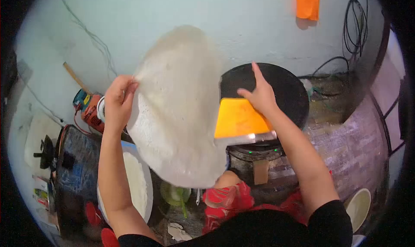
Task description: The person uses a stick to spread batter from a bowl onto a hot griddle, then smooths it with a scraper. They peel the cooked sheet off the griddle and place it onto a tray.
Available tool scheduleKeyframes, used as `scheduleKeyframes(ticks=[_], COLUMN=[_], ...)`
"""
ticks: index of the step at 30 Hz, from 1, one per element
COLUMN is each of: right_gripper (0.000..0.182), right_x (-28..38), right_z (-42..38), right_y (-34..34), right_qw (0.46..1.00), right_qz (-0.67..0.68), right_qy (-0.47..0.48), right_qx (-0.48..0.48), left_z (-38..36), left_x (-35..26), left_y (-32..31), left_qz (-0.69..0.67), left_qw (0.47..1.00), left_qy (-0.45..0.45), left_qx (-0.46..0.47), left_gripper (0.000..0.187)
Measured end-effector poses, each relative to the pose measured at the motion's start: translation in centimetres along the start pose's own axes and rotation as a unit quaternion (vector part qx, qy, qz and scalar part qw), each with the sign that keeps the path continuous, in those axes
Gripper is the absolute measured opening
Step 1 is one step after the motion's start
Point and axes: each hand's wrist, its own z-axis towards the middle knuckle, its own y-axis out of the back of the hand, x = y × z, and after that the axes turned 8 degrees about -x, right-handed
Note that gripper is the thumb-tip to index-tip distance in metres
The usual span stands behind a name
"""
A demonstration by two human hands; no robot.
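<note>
My left hand (120, 99) is closed in a pinch on the edge of a large, thin, pale crepe (177, 108), which hangs tilted in the air in front of me. My right hand (263, 96) has a yellow scraper (242, 117) with a metal edge against its palm. The index finger and thumb stretch out past the scraper, while the other fingers are hidden behind it. Behind the right hand lies a round black griddle (285, 91), partly covered by the scraper and the forearm.
Below my left forearm stands a large white tub (147, 195) with pale contents. A green strainer (173, 194) sits low in the middle. An orange-and-teal machine (90, 113) is at left. A cream bucket (359, 208) stands at lower right, and a coiled black cable (354, 30) hangs on the wall.
</note>
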Motion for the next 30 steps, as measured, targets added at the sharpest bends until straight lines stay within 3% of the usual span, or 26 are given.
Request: scheduleKeyframes(ticks=[3,5,6,7,8,9,11,14,16,17,18,19,20,21,22,24,26,27,29,30], right_gripper=[0.083,0.068,0.041,0.041,0.030,0.022,0.020,0.020,0.018,0.018,0.018,0.017,0.015,0.013,0.010,0.012,0.023,0.024,0.023,0.025], right_x=[3.5,4.9,4.9,5.0,6.1,7.3,9.5,15.7,20.1,22.8,25.5,27.3,28.7,29.7,30.0,29.0,26.0,24.2,21.1,19.7], right_z=[3.2,4.4,4.6,4.7,4.4,3.9,4.0,4.1,4.3,4.1,3.7,3.1,2.0,0.4,-1.5,-6.3,-10.5,-12.9,-17.6,-19.5], right_y=[-3.8,-6.4,-8.0,-9.6,-10.6,-11.4,-12.5,-13.3,-14.3,-13.4,-12.1,-11.1,-10.3,-9.7,-9.1,-8.4,-10.0,-12.1,-16.2,-18.0], right_qw=[0.997,0.999,0.993,0.992,0.991,0.985,0.981,0.970,0.954,0.946,0.938,0.919,0.895,0.878,0.859,0.878,0.837,0.815,0.797,0.801], right_qz=[0.030,-0.009,-0.032,-0.029,-0.028,-0.028,-0.034,-0.012,-0.001,0.021,0.044,0.076,0.111,0.161,0.211,0.234,0.270,0.307,0.356,0.312], right_qy=[0.032,0.027,0.113,0.122,0.103,0.084,0.110,0.194,0.299,0.321,0.343,0.388,0.430,0.448,0.463,0.417,0.454,0.454,0.397,0.386], right_qx=[-0.058,0.023,0.001,0.009,0.078,0.147,0.154,0.147,0.035,0.027,0.020,-0.014,-0.046,-0.049,-0.053,0.038,0.141,0.187,0.284,0.334], left_z=[-2.6,-4.6,-6.0,-7.5,-9.1,-10.6,-12.5,-14.2,-14.8,-14.0,-14.1,-12.6,-11.6,-11.8,-12.0,-17.0,-22.1,-25.7,-32.3,-36.8], left_x=[1.7,2.9,4.2,5.9,7.9,9.9,12.8,17.1,22.0,22.0,24.4,21.8,19.1,17.3,13.2,8.9,3.1,1.3,-1.4,-1.8], left_y=[3.7,5.8,6.3,7.0,7.4,8.0,8.6,10.2,12.7,14.6,17.0,19.4,22.3,24.9,26.5,29.8,29.5,29.2,27.2,26.8], left_qz=[-0.008,0.058,0.053,0.048,0.038,0.044,0.084,0.165,0.277,0.219,0.199,0.183,0.172,0.091,0.075,0.071,0.196,0.239,0.364,0.391], left_qw=[1.000,0.998,0.997,0.995,0.987,0.985,0.952,0.918,0.913,0.894,0.901,0.898,0.901,0.882,0.902,0.896,0.871,0.888,0.840,0.838], left_qy=[0.024,0.011,0.046,0.082,0.153,0.162,0.295,0.360,0.299,0.386,0.360,0.345,0.339,0.363,0.299,0.227,0.213,0.163,0.229,0.257], left_qx=[-0.016,-0.024,-0.019,-0.016,-0.042,-0.046,-0.007,0.004,-0.033,-0.062,-0.138,-0.203,-0.209,-0.287,-0.304,-0.375,-0.397,-0.358,-0.331,-0.281], left_gripper=[0.006,0.009,0.009,0.009,0.007,0.007,0.010,0.016,0.020,0.020,0.021,0.019,0.017,0.018,0.021,0.024,0.033,0.033,0.029,0.028])
